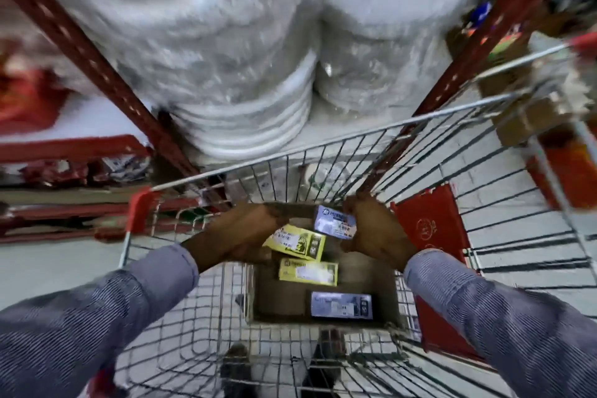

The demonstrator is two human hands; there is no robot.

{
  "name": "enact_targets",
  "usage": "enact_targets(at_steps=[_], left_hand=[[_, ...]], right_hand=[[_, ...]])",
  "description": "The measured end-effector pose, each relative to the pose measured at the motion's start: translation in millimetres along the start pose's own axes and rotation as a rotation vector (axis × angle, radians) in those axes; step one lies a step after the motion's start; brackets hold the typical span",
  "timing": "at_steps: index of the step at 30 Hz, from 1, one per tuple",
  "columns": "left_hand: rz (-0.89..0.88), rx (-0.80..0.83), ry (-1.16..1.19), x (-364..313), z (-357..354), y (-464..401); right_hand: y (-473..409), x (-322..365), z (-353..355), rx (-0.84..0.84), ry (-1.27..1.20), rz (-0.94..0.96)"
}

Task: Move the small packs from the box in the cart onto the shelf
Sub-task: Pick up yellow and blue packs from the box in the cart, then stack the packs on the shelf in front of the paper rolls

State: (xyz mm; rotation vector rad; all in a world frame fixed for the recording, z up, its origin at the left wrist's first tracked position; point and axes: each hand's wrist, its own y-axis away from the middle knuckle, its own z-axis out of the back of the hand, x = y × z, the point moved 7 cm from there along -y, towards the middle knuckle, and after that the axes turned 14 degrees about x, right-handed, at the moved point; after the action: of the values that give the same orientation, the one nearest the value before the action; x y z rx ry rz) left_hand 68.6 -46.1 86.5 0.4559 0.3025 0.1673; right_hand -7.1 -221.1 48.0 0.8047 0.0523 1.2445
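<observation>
Yellow pack [295, 242]: left hand [240, 233] fingers pinching | blue pack [334, 223]: right hand [376, 233] fingers pinching

Packs [308, 271] in box [384, 297] in cart [323, 152]

The brown cardboard box [323, 287] holds two yellow packs [308, 271] with black print near its middle and a pale blue-grey pack [341, 305] at its near right corner; another blue-grey pack [334, 222] sits at its far edge. Around the box, the cart [200, 300] is silver wire with red corner caps. Both sleeves [97, 310] are blue-grey with fine stripes. Beyond the box, red shelf posts [97, 64] frame white stacked plates [252, 126].
</observation>
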Motion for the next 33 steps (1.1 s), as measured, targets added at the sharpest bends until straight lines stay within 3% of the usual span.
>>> enact_targets(at_steps=[8, 18, 24, 33], left_hand=[[0.055, -0.224, -0.114, -17.9, 183.5, 171.1], [0.151, -0.498, -0.363, -68.7, 377.9, 328.5], [0.185, -0.69, -0.467, -89.0, 474.2, 374.2], [0.329, -0.795, -0.471, -67.0, 552.3, 337.0]], right_hand=[[143.7, 129.7, 178.1, -0.351, 0.029, 0.143], [319.2, 265.0, 352.8, -0.709, 0.164, 0.16], [387.8, 291.1, 438.9, -0.922, 0.263, 0.185], [373.1, 272.7, 516.1, -1.061, 0.342, 0.162]])
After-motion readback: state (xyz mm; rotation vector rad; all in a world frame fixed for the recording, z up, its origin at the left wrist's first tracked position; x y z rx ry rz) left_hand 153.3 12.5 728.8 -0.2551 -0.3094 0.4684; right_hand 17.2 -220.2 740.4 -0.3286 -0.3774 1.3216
